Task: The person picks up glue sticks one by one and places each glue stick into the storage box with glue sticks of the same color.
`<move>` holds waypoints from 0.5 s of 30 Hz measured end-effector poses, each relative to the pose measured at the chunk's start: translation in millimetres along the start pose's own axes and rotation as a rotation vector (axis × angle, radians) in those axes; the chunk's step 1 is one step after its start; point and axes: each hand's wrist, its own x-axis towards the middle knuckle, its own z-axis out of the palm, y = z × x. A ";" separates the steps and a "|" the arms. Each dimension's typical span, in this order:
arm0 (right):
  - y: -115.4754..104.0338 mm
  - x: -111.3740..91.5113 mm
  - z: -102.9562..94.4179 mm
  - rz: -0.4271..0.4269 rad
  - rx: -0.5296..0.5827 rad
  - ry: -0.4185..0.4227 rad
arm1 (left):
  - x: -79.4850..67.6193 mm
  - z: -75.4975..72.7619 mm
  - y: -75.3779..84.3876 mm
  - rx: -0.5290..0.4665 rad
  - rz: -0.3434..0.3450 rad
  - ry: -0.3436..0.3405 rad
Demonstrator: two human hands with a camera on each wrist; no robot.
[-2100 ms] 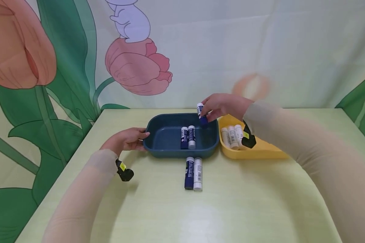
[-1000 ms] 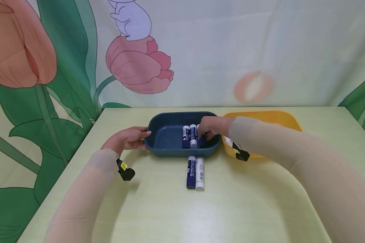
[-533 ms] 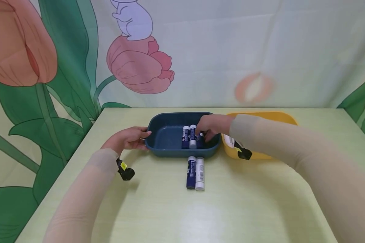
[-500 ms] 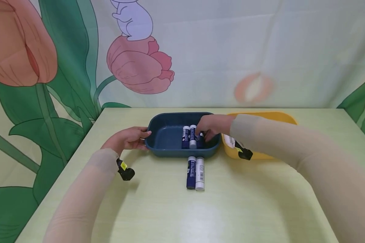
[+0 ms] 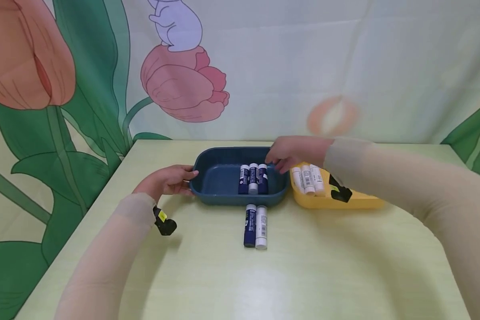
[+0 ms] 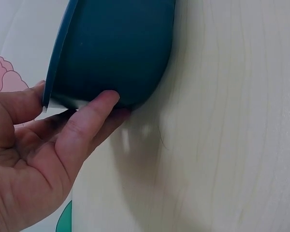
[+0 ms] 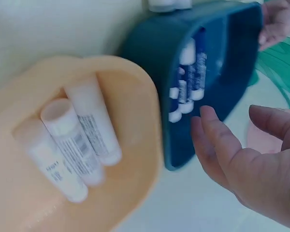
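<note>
My left hand [image 5: 173,180] grips the left end of a dark blue plastic bin [image 5: 220,200], thumb at the rim and fingers against the outer wall, as the left wrist view shows. Inside the bin, three blue-labelled glue sticks [image 5: 253,179] lie side by side toward the right. Over the bin's right end hovers my right hand [image 5: 292,151], holding nothing; in the right wrist view its thumb and fingers [image 7: 215,130] are spread apart. On the table before the bin, a blue glue stick [image 5: 250,226] lies alongside a white glue stick [image 5: 261,227].
A yellow bin [image 5: 336,203] stands against the blue bin's right side, with three white glue sticks [image 5: 308,179] in its left part. My right forearm passes over it. Behind the pale table [image 5: 208,280] hangs a flower-printed cloth [image 5: 272,80].
The right hand has lowered a blue glue stick into the blue bin beside the other two, let go, and lifted away up and to the right. The left hand keeps its place.
</note>
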 end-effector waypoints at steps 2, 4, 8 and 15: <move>-1.9 -10.9 -4.0 -0.041 0.018 -0.006 | 0.2 0.1 -0.5 0.001 0.005 -0.003; -2.2 -22.5 -6.0 -0.101 0.042 -0.006 | -0.4 0.0 -0.4 0.005 0.009 -0.003; 2.8 -48.4 -5.7 -0.224 0.058 0.021 | -0.6 0.7 0.6 0.002 0.003 0.003; 21.9 -83.4 6.9 -0.386 0.055 0.106 | -1.5 1.6 1.5 0.003 0.002 0.007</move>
